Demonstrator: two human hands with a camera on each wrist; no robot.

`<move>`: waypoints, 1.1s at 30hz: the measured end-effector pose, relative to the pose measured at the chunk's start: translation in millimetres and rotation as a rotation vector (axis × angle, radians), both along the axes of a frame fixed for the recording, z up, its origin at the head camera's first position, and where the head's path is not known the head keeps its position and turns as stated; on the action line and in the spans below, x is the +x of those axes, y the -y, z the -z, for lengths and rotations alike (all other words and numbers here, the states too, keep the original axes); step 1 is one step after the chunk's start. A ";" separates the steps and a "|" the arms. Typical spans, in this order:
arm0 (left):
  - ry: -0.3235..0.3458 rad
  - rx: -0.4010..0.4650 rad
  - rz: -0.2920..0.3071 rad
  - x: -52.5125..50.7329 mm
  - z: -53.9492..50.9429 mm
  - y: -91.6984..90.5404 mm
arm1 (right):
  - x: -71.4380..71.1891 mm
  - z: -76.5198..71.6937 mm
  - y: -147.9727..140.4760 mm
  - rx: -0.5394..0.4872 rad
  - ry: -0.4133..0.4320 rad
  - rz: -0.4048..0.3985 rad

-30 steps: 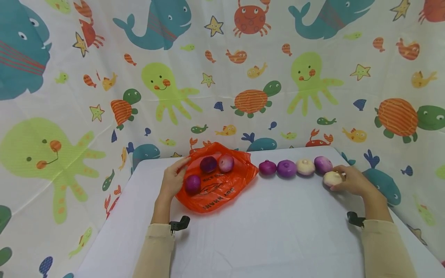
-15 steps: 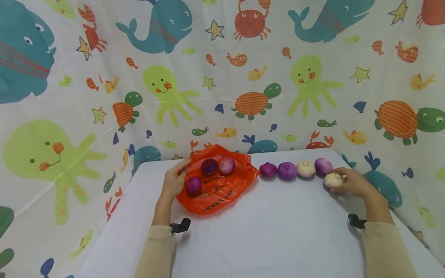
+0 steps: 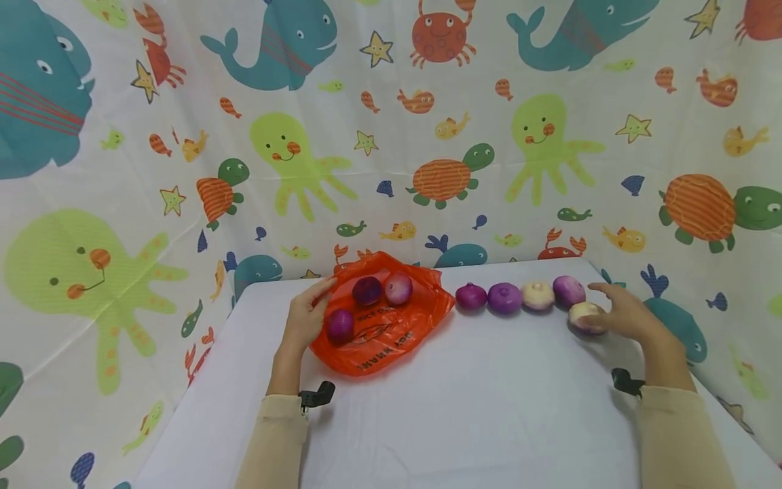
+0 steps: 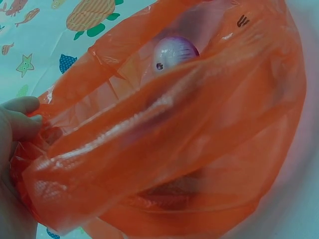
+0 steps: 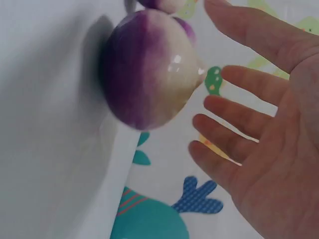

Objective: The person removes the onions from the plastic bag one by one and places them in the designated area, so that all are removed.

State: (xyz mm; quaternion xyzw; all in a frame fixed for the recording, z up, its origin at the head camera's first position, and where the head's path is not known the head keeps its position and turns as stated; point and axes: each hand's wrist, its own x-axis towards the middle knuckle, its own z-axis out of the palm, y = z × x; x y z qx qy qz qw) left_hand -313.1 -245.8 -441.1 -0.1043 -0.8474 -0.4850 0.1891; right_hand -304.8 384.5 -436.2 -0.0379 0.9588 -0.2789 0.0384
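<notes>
Here's the right hand (image 3: 629, 314) at the far right end of the row, fingers spread and apart, nothing in their grip, with the pale-topped onion (image 3: 585, 318) right there below and to its left! The wrist view shows a sliver of daylight between fingertips and skin, though from the head view they overlap. No real long axis on this squat bulb; it sits upright on the table (image 3: 476, 407), stem end pointing up toward the fingers. Just beyond it, a purple onion (image 3: 568, 291) sits so near I can't call whether the 2 touch. Over on the other side, well apart, the left hand (image 3: 304, 318) has the edge of the red bag (image 3: 385, 345) pinched, 3 onions showing within it. So the right hand is clearly the nearer of the 2, and the whole row stands between it and the bag.
</notes>
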 end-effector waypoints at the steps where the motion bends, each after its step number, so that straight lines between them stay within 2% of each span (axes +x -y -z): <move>1: 0.000 -0.001 -0.001 -0.1 0.2 0.3 | -1.3 -1.7 2.8 0.003 -0.023 -0.001; 6: -0.001 0.001 0.008 0.4 0.8 1.6 | -11.5 -4.6 23.3 0.000 -0.167 0.015; 10: -0.006 -0.004 0.010 -0.3 1.2 2.1 | -19.4 -3.4 49.2 -0.051 -0.289 0.034; 14: -0.003 -0.005 0.004 -0.5 0.7 1.9 | -26.6 -2.0 78.3 -0.097 -0.384 0.012; 20: 0.013 0.005 0.006 1.1 -0.9 1.1 | -36.0 -1.3 115.6 -0.147 -0.402 -0.013; 27: 0.009 0.003 0.006 1.0 -0.8 1.2 | -44.0 2.1 149.2 -0.178 -0.470 -0.103; 33: 0.011 0.008 0.009 1.8 -0.6 1.7 | -44.8 4.2 183.6 -0.183 -0.454 -0.163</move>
